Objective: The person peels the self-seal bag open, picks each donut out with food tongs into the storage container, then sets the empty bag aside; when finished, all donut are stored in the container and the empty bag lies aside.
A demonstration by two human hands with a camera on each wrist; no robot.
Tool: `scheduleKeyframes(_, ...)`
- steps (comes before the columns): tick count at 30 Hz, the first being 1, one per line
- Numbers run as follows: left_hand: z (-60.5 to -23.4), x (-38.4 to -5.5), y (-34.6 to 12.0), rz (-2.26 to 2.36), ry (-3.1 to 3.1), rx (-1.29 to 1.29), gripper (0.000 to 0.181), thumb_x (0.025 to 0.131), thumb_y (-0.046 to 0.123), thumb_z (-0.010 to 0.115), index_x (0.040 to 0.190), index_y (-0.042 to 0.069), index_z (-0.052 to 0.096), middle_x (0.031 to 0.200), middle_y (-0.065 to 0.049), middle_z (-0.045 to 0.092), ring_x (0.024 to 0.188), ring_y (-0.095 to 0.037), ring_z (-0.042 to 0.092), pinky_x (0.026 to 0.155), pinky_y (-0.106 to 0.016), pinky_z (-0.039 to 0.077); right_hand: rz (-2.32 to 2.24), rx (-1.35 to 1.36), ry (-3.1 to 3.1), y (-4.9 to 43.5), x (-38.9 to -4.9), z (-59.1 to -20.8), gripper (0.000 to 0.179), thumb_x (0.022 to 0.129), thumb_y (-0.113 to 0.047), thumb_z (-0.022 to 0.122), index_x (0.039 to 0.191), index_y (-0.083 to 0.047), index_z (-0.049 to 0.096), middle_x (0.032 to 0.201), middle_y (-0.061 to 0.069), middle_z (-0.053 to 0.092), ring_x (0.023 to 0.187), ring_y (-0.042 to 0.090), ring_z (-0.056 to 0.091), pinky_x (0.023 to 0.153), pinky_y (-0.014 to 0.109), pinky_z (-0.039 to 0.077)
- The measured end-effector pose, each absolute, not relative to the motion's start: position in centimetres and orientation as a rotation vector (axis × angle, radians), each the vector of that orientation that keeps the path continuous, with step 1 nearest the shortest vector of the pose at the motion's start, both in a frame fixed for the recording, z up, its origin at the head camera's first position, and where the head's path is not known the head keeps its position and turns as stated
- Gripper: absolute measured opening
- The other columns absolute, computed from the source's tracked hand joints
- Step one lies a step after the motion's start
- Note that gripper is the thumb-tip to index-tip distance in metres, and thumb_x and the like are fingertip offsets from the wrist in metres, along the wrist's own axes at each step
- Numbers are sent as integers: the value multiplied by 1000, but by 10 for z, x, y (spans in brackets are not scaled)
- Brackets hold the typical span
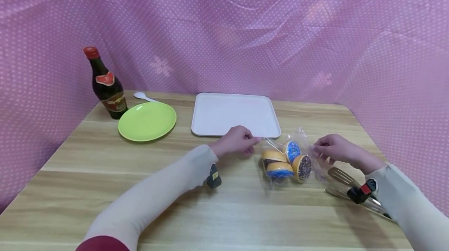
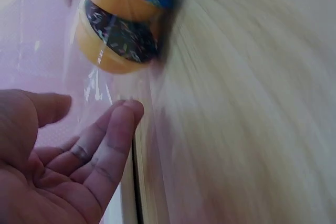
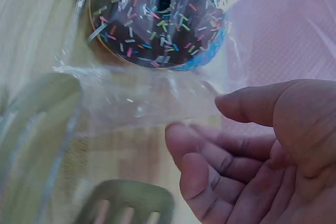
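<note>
A clear plastic bag (image 3: 142,95) holds several sprinkled doughnuts, some with blue icing and some with chocolate icing. It lies right of the table's middle. A chocolate doughnut (image 1: 303,168) faces the right side, and a blue one (image 1: 279,170) is at the front. My left hand (image 1: 238,142) is at the bag's left end, its thumb and fingers apart in the left wrist view. On the other side, my right hand (image 1: 336,150) has its fingertips right at the bag's loose edge, with a gap between thumb (image 3: 247,103) and fingers.
Under my right forearm lie a slotted turner (image 1: 342,176) and another metal utensil (image 1: 373,204). A white tray (image 1: 235,114) sits behind my left hand. Far left are a green plate (image 1: 147,122), a white spoon (image 1: 142,96) and a dark red-capped bottle (image 1: 108,87). Pink dotted cloth surrounds the table.
</note>
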State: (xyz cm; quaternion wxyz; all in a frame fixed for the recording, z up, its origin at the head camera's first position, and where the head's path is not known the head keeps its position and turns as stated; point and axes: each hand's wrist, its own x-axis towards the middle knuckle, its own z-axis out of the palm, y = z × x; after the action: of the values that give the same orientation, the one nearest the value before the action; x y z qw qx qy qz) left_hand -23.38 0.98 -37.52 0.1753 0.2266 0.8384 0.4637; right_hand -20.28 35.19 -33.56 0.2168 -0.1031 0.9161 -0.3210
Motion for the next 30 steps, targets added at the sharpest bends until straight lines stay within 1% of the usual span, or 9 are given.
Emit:
scheduleKeyframes(5, -376, -232, 14, 1312, 2416, 669, 27, 106, 21, 62, 91, -2, 68, 87, -17, 80, 69, -20, 76, 63, -21, 58, -1020, -267, 2444, 351, -204, -345, 24, 106, -10, 56, 110, 11, 66, 77, 0, 63, 66, 6, 57, 60, 25, 52)
scheduleKeyframes(9, -374, -230, 10, 1281, 2501, 717, 20, 104, 14, 61, 91, 0, 68, 86, -14, 79, 66, -13, 70, 63, -18, 55, -1041, -294, 2449, 342, -204, -348, 22, 106, -9, 56, 107, 10, 66, 76, -1, 63, 66, 6, 56, 61, 25, 51)
scheduleKeyframes(11, -373, -230, 4, 1276, 2544, 715, 18, 103, 13, 61, 92, 1, 69, 86, -12, 78, 67, -10, 66, 63, -18, 53, -1055, -324, 2455, 335, -203, -350, 21, 105, -9, 57, 106, 11, 65, 76, -1, 63, 65, 6, 56, 60, 25, 50)
scheduleKeyframes(13, -373, -233, -6, 1272, 2577, 701, 17, 103, 14, 61, 93, 3, 70, 85, -10, 78, 68, -9, 66, 64, -19, 53, -1069, -366, 2462, 327, -202, -352, 21, 104, -8, 58, 106, 12, 65, 75, -1, 63, 64, 5, 57, 60, 24, 50)
scheduleKeyframes(16, -371, -237, -27, 1277, 2592, 653, 17, 104, 16, 62, 93, 4, 69, 85, -9, 78, 71, -12, 69, 65, -22, 56, -1098, -396, 2472, 312, -200, -354, 22, 103, -10, 61, 105, 11, 67, 75, 0, 65, 65, 5, 58, 60, 24, 51)
scheduleKeyframes(21, -369, -241, -68, 1265, 2625, 585, 18, 103, 14, 60, 93, 2, 68, 85, -12, 78, 72, -14, 72, 69, -25, 59, -1173, -398, 2464, 278, -197, -360, 22, 103, -13, 64, 102, 9, 67, 79, 4, 71, 69, 7, 63, 62, 25, 54)
scheduleKeyframes(26, -367, -242, -106, 1274, 2626, 495, 17, 104, 12, 59, 95, 0, 66, 85, -13, 75, 74, -13, 72, 72, -28, 62, -1251, -419, 2418, 244, -199, -366, 21, 103, -11, 63, 103, 9, 68, 84, 7, 74, 73, 10, 67, 66, 26, 58)
scheduleKeyframes(30, -367, -240, -129, 1271, 2600, 446, 17, 105, 10, 57, 96, -2, 65, 86, -13, 74, 74, -11, 70, 73, -28, 62, -1286, -447, 2378, 224, -201, -371, 21, 103, -11, 63, 102, 9, 69, 85, 8, 74, 74, 11, 68, 67, 26, 58)
